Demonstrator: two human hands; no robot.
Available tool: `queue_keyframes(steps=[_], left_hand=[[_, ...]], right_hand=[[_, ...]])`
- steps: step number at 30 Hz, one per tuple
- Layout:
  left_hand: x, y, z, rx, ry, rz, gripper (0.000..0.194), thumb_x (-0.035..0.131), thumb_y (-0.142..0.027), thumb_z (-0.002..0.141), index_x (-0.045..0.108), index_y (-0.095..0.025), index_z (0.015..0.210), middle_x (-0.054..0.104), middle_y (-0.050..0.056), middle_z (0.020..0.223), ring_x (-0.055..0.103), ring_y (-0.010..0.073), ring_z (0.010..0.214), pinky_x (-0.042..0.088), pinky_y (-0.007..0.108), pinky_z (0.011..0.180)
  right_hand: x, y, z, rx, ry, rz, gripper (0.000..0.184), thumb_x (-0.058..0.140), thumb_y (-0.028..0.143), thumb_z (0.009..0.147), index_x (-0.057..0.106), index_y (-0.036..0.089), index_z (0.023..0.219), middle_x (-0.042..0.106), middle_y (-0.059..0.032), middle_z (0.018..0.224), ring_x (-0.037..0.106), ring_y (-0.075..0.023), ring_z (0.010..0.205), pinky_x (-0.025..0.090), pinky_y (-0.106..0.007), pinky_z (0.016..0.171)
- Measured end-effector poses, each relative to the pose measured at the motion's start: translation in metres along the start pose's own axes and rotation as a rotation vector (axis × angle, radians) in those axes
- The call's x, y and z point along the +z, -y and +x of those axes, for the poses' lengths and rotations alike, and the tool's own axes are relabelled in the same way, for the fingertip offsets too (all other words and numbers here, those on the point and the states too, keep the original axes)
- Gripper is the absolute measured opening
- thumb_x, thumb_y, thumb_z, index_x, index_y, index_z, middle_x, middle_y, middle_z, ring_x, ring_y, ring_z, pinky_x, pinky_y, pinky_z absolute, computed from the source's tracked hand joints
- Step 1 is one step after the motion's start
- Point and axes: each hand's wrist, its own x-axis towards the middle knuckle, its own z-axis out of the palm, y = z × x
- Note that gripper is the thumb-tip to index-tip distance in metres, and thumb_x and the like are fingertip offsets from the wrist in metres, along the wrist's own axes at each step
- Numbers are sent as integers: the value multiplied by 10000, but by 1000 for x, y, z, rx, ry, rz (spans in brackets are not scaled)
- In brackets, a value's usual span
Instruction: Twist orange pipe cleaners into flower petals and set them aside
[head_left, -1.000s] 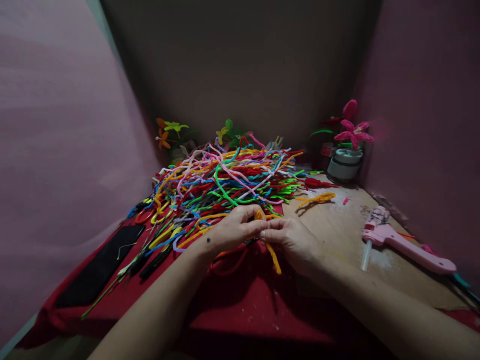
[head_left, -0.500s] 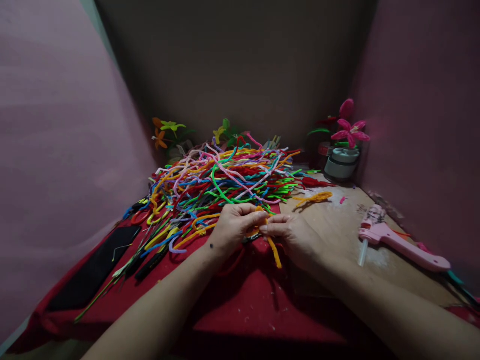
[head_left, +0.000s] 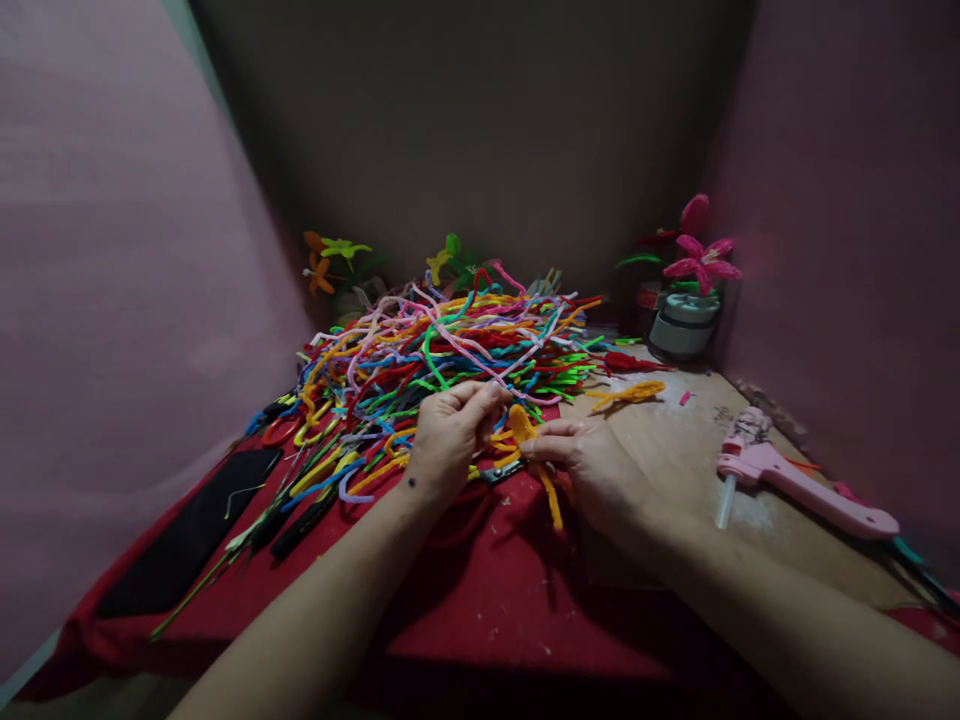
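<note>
Open Room in Front, Heap Ahead

The front stretch of the red surface (head_left: 517, 620) lets a hand pass between the forearms. Straight ahead, a heap of coloured fuzzy stems (head_left: 457, 350) blocks the way. Only a narrow gap parts the left hand (head_left: 448, 440) from the right hand (head_left: 596, 465), and an orange fuzzy piece (head_left: 523, 425) stands in it. Rightward, the tan board (head_left: 675, 455) offers a lane up to the pink glue gun (head_left: 810, 490); a grey jar (head_left: 682, 330) stands at its far end. A black slab (head_left: 191, 530) lies along the left.

The one head-worn view looks forward and down from behind the left hand (head_left: 450, 435) and right hand (head_left: 604, 470), close over the red cloth (head_left: 517, 625), facing the dark wall (head_left: 472, 130) beyond
</note>
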Motion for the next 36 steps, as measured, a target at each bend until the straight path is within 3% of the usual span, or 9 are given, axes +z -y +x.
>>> queue_keyframes(steps=[5,12,18,21,26,28,30,32,36], left_hand=[[-9,5,6,-66,114,21,201,634,-306,713,617,-145,832,466,-57,509,347,35,391,236,167,382],[3,9,-7,-166,369,51,231,651,-320,707,610,-130,832,532,-24,587,390,38,413,262,172,389],[15,11,-18,-245,544,96,199,601,-308,725,572,-118,673,518,-10,539,390,46,386,245,178,370],[21,14,-21,-121,485,252,169,576,-279,727,529,-138,647,507,-25,515,423,63,401,290,189,405],[26,26,-29,339,224,604,160,545,-197,727,474,-165,588,481,-27,561,411,86,516,327,222,525],[23,25,-29,295,259,629,183,562,-215,725,469,-167,574,467,-33,541,401,86,501,320,221,507],[19,19,-25,118,336,555,215,595,-293,724,485,-165,589,463,-44,505,402,82,457,318,211,464],[14,13,-19,8,301,436,235,608,-368,724,514,-162,659,483,-50,516,413,76,439,327,200,440],[10,6,-14,78,174,258,181,596,-333,751,552,-165,802,542,-33,644,474,77,526,387,186,495]], right_hand=[[-8,-1,4,-17,-29,214,59,636,180,602,585,150,600,479,27,521,393,-86,488,279,-232,472],[-11,-5,8,-71,-61,357,174,697,222,599,630,135,734,575,0,638,499,-101,550,386,-236,520],[-6,-2,6,-9,-66,430,202,708,251,606,597,145,738,560,21,578,490,-98,451,345,-224,416],[-5,-1,7,17,-117,506,189,716,212,571,561,150,661,549,30,534,487,-93,440,344,-216,416],[-5,-1,8,28,-158,551,190,708,168,532,527,148,586,529,37,502,465,-79,447,341,-213,446],[-6,-2,9,17,-154,519,184,703,192,553,526,150,583,518,38,499,448,-77,445,318,-215,443],[-9,-3,10,-24,-150,464,188,693,216,581,515,155,566,485,44,480,411,-73,428,279,-221,430],[-10,-4,11,-76,-138,416,191,681,221,599,507,158,552,458,46,478,376,-69,426,257,-228,435],[-10,-5,10,-65,-45,387,146,650,200,615,521,158,560,470,32,534,365,-73,469,265,-239,472]])
